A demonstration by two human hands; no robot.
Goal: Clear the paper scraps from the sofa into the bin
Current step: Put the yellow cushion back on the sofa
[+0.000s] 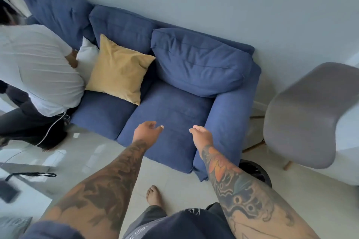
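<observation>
Hovering left hand (147,129), right hand (202,134), both empty, over sofa (171,110) front edge

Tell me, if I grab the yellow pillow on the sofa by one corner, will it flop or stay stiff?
Probably flop. The yellow pillow is creased and puffy, so it looks soft and light. It leans on the sofa back cushions, so a push would likely tip it over, not roll it.

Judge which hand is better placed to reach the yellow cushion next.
Left, probably. The left hand hovers over the sofa seat nearer the yellow cushion, which lies up and to the left. The right hand is out by the armrest. Both look empty, and no paper scraps show.
</observation>
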